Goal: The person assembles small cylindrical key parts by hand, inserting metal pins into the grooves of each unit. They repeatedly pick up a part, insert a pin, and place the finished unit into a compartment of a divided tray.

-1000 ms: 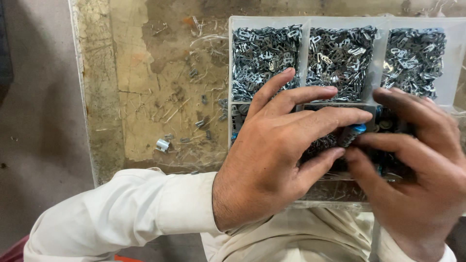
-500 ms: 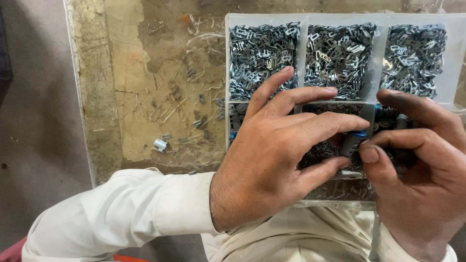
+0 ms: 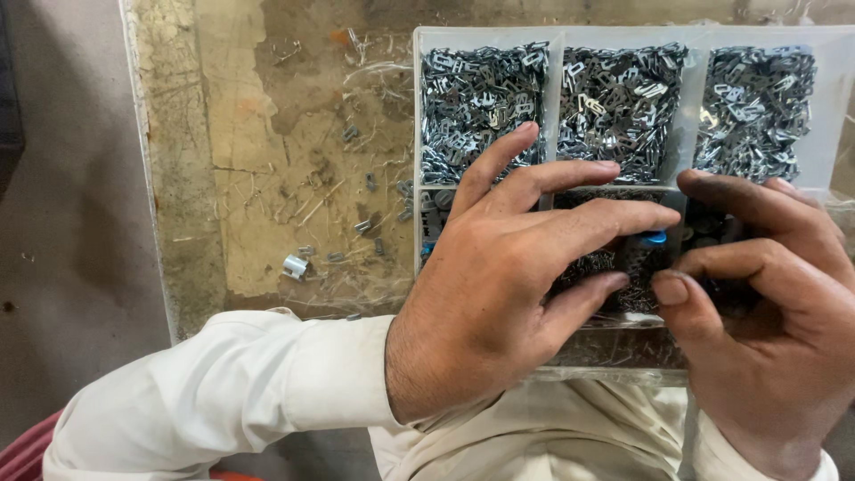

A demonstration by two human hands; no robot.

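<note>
The counter [image 3: 267, 178] is worn and scratched under a clear sheet, with a few loose metal bits, among them a small silver sleeve [image 3: 294, 266], scattered left of a clear compartment tray [image 3: 552, 36]. The three far compartments are full of small silver clips [image 3: 481, 98]; the near ones are mostly hidden. The left hand [image 3: 508, 285] lies over the near row, fingers spread and slightly curled. The right hand [image 3: 766, 303] is curled narrow, thumb and forefinger closing toward a small blue-tipped part [image 3: 655, 238]; a firm grip cannot be confirmed. Any assembly progress is hidden.
</note>
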